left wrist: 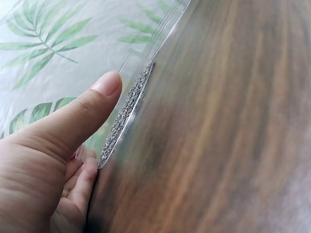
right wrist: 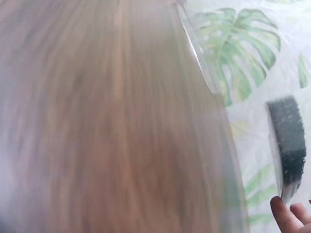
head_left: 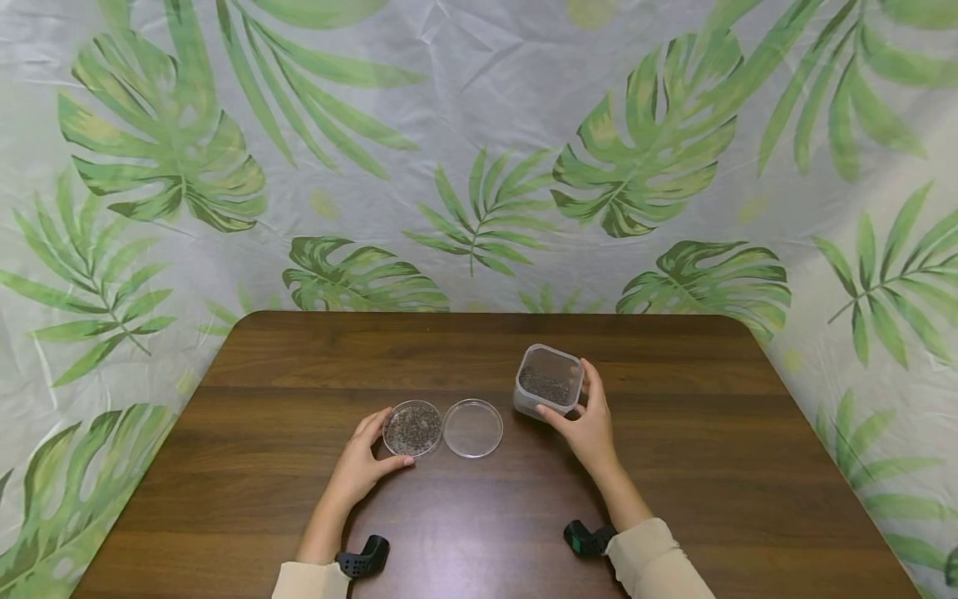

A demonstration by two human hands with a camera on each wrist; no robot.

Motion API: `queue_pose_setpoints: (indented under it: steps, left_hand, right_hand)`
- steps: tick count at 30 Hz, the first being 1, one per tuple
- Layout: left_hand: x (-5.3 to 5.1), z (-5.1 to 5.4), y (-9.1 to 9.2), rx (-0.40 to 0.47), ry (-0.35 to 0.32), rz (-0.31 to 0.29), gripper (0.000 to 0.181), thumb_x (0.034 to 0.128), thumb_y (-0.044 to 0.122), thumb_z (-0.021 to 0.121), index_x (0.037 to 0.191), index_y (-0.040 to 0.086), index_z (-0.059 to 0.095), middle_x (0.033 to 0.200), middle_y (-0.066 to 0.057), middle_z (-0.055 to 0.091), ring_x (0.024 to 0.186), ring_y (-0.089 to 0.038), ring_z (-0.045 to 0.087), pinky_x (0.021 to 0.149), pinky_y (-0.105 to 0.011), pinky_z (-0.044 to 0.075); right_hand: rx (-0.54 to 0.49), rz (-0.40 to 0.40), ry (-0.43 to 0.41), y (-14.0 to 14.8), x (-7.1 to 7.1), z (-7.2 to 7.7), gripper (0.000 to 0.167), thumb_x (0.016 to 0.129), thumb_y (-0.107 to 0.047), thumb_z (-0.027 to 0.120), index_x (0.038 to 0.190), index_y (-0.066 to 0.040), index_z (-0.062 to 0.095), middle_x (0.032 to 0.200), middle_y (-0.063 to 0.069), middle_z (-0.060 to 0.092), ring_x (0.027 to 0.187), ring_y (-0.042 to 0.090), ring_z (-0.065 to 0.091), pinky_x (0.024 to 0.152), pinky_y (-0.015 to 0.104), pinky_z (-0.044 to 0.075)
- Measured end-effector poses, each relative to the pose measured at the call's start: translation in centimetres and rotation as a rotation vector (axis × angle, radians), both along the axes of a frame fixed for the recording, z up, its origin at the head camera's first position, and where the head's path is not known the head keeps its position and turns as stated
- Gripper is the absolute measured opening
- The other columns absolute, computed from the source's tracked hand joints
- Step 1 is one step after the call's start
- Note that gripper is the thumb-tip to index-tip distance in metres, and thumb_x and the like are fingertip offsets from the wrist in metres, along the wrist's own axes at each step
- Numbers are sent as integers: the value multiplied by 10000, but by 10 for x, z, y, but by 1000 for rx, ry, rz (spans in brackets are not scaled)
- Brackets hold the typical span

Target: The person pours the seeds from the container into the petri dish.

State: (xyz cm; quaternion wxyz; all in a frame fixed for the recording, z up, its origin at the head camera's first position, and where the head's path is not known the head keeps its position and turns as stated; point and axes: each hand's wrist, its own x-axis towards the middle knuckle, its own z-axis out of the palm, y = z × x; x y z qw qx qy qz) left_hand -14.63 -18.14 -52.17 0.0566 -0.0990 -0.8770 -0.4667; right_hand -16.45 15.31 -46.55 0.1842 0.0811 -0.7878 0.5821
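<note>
A round clear dish [head_left: 412, 429] with grey-brown grains stands on the table, its side between the thumb and fingers of the left hand [head_left: 358, 470]. In the left wrist view the grains [left wrist: 127, 114] lie in a layer within the dish, beside the left hand [left wrist: 53, 141]. Right of that dish lies an empty round clear dish or lid [head_left: 473, 428]. The right hand [head_left: 594, 428] grips a square clear tub [head_left: 550, 381] with dark grains at its bottom. In the right wrist view the tub [right wrist: 287, 141] appears raised above the table, fingers of the right hand [right wrist: 291, 217] at its lower end.
The brown wooden table [head_left: 299, 499] has rounded far corners. Behind it hangs a pale cloth [head_left: 479, 108] with green leaf prints. Black devices are strapped at the left wrist [head_left: 364, 557] and the right wrist [head_left: 588, 539].
</note>
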Motion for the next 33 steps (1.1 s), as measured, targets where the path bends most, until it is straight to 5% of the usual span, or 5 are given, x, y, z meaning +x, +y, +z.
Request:
queue_pose_setpoints:
  steps: [14, 23, 33]
  left_hand:
    - [0, 0, 0, 7, -9, 2, 872, 619, 290, 812, 1337, 15, 400, 1300, -160, 402, 1124, -322, 462, 943, -416, 378]
    - [1, 0, 1, 3, -2, 2, 868, 619, 283, 814, 1335, 16, 403, 1298, -155, 405, 1102, -328, 477, 930, -428, 387]
    - [0, 0, 1, 0, 16, 0, 867, 615, 276, 818, 1331, 12, 408, 1291, -163, 410, 1109, -330, 474, 935, -427, 384]
  right_hand:
    - [48, -37, -31, 34, 3, -14, 910, 695, -30, 761, 1390, 29, 176, 1342, 277, 260, 1186, 469, 302, 855, 587, 380]
    - [77, -104, -87, 58, -6, -49, 955, 682, -177, 795, 1420, -118, 191, 1373, 152, 279, 1220, 352, 312, 890, 533, 390]
    - [114, -137, -89, 65, -3, -53, 965, 675, -210, 802, 1420, -100, 198, 1359, 167, 298, 1195, 341, 342, 877, 505, 410]
